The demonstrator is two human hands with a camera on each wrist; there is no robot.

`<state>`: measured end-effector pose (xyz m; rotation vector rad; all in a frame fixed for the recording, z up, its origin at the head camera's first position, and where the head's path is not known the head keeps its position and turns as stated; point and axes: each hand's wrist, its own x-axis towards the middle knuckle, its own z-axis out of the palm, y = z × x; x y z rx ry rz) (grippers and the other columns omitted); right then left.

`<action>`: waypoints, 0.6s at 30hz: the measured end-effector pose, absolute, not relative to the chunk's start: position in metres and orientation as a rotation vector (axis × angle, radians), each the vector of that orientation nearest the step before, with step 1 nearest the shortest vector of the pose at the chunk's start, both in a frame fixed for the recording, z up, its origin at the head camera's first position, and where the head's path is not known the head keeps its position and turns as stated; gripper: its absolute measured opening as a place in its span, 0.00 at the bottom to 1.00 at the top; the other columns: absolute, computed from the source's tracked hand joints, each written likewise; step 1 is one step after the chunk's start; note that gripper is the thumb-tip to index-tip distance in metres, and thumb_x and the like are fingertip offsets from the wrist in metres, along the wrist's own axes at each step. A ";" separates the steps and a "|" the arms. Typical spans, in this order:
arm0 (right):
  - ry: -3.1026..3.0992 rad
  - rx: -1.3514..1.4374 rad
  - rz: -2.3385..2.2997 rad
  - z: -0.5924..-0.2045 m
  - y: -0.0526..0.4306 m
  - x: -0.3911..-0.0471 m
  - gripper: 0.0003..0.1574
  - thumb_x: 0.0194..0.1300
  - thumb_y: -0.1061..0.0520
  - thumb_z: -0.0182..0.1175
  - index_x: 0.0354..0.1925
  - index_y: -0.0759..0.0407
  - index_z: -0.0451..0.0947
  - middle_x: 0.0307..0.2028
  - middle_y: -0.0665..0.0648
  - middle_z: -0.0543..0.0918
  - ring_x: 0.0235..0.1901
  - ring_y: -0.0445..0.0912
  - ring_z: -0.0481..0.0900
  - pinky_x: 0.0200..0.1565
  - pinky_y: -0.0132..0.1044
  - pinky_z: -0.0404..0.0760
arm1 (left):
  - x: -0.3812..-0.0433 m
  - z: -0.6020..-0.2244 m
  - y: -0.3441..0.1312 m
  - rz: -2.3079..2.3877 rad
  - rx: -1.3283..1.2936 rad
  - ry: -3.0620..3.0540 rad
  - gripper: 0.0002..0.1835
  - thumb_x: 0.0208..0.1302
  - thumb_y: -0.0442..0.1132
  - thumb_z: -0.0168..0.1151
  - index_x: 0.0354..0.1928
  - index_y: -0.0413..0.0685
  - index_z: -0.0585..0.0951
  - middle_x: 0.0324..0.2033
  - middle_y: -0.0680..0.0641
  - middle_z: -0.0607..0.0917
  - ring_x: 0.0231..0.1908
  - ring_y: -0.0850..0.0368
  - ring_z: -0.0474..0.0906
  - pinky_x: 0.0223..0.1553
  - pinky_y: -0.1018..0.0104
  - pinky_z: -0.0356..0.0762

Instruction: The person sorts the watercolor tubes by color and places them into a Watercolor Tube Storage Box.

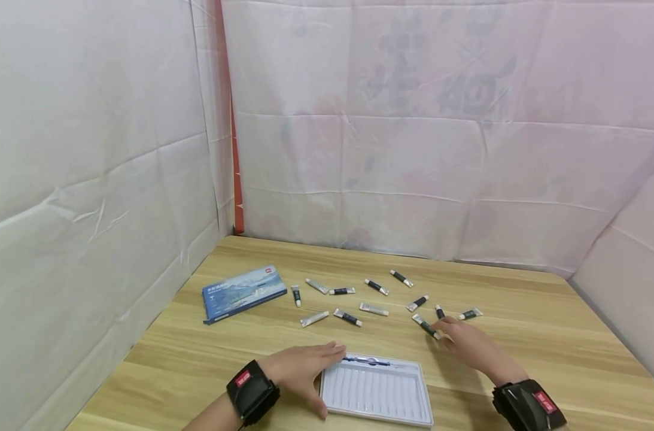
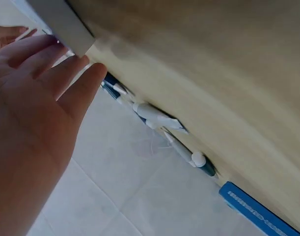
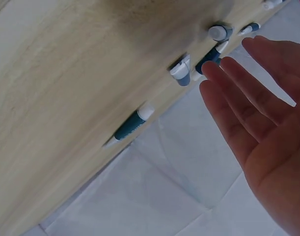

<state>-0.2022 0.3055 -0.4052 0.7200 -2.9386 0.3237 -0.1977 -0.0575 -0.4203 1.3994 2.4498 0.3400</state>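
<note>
A white plastic tray (image 1: 372, 392) with narrow slots lies at the front of the table, a thin dark-blue brush (image 1: 365, 361) along its far side. My left hand (image 1: 305, 371) rests at the tray's left edge with fingers extended; the left wrist view shows them beside the tray's side (image 2: 66, 24). Over the right part of the table, my right hand (image 1: 474, 344) reaches toward a dark-green paint tube (image 1: 425, 326), fingertips right by its white cap. Its fingers look spread and loosely bent in the right wrist view. Two more dark paint tubes, one upright-pointing (image 1: 440, 312) and one farther right (image 1: 471, 313), lie close by.
Several silver and dark paint tubes, including a silver one (image 1: 374, 309) and a dark one (image 1: 347, 318), lie scattered mid-table. A blue flat box (image 1: 244, 293) sits at the back left. White sheeting (image 1: 359, 149) surrounds the wooden table (image 1: 197, 359).
</note>
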 end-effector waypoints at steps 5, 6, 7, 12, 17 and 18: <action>-2.925 0.741 0.326 -0.410 0.303 -0.210 0.13 0.51 0.71 0.62 0.38 0.66 0.81 0.38 0.63 0.80 0.40 0.59 0.78 0.40 0.50 0.77 | -0.215 -0.420 -0.046 0.321 1.377 2.465 0.55 0.43 0.65 0.66 0.70 0.46 0.56 0.68 0.51 0.55 0.66 0.59 0.49 0.63 0.66 0.51; -2.912 0.756 0.313 -0.411 0.303 -0.211 0.13 0.50 0.71 0.62 0.38 0.66 0.81 0.38 0.63 0.80 0.39 0.59 0.78 0.40 0.50 0.77 | -0.218 -0.420 -0.044 0.326 1.364 2.470 0.55 0.42 0.65 0.67 0.70 0.47 0.56 0.68 0.52 0.55 0.66 0.59 0.49 0.63 0.66 0.51; -2.898 0.762 0.310 -0.412 0.302 -0.213 0.13 0.50 0.72 0.62 0.37 0.65 0.81 0.37 0.62 0.80 0.39 0.58 0.78 0.39 0.50 0.78 | -0.221 -0.420 -0.042 0.332 1.352 2.472 0.55 0.42 0.65 0.67 0.70 0.48 0.56 0.68 0.52 0.55 0.66 0.59 0.49 0.63 0.66 0.51; -2.869 0.753 0.330 -0.417 0.301 -0.216 0.15 0.48 0.75 0.61 0.35 0.64 0.81 0.36 0.63 0.79 0.39 0.61 0.77 0.40 0.51 0.78 | -0.233 -0.423 -0.034 0.366 1.333 2.480 0.56 0.39 0.63 0.70 0.70 0.48 0.57 0.68 0.52 0.56 0.66 0.60 0.49 0.63 0.67 0.51; -2.879 0.743 0.326 -0.421 0.302 -0.219 0.22 0.42 0.79 0.60 0.36 0.63 0.81 0.34 0.59 0.77 0.34 0.53 0.78 0.36 0.45 0.79 | -0.242 -0.424 -0.031 0.338 1.330 2.506 0.56 0.38 0.62 0.71 0.69 0.49 0.58 0.67 0.52 0.57 0.65 0.60 0.51 0.63 0.66 0.52; -2.885 0.743 0.326 -0.421 0.303 -0.219 0.24 0.41 0.80 0.59 0.37 0.63 0.81 0.34 0.58 0.77 0.33 0.52 0.77 0.35 0.44 0.79 | -0.242 -0.425 -0.030 0.335 1.318 2.509 0.56 0.38 0.62 0.71 0.69 0.50 0.58 0.67 0.53 0.57 0.65 0.60 0.51 0.63 0.66 0.52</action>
